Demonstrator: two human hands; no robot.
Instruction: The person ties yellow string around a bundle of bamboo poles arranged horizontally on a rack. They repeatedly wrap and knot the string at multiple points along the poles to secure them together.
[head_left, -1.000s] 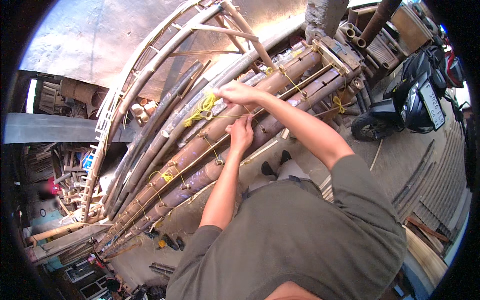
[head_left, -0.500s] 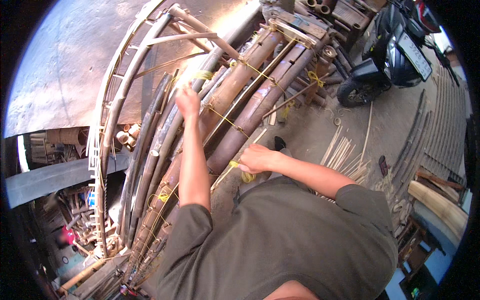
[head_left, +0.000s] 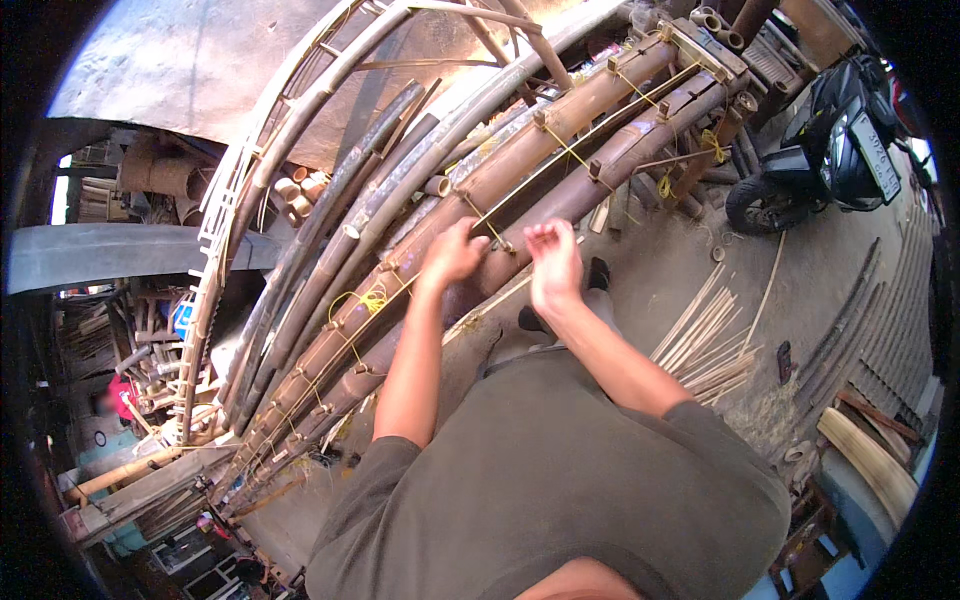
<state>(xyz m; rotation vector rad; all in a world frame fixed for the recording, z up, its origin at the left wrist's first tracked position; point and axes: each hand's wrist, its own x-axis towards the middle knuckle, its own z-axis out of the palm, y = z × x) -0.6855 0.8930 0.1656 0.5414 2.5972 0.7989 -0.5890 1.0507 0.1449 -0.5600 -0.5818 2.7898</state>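
Your two hands are up at the bamboo stack. Your left hand [head_left: 452, 253] is curled, knuckles up, resting on the nearer thick brown bamboo pole [head_left: 520, 165]; fingertips are hidden under the hand, so you can't tell if they pinch anything. Your right hand [head_left: 552, 262] hovers just right of it, fingers bent and loosely spread, palm toward you; whether it grips the cord is not clear.

A thin yellow cord [head_left: 560, 150] runs along the poles beyond your hands and passes right between them at a small peg.

Count: two thick brown poles side by side, the second pole [head_left: 640, 155] beyond your right hand. Left of your left hand, several thinner grey-green poles [head_left: 345, 215], roughly four or five, overlapping, exact number hard to tell. Further left, one pale curved bamboo frame [head_left: 235, 200].

Right of your right hand, on the ground, one fan of thin split strips [head_left: 705, 335], too many to count. Far right, one parked scooter [head_left: 830, 150], partly cut by the rim.

Your feet are mostly hidden by your torso. The lower-left clutter is too small to make out.
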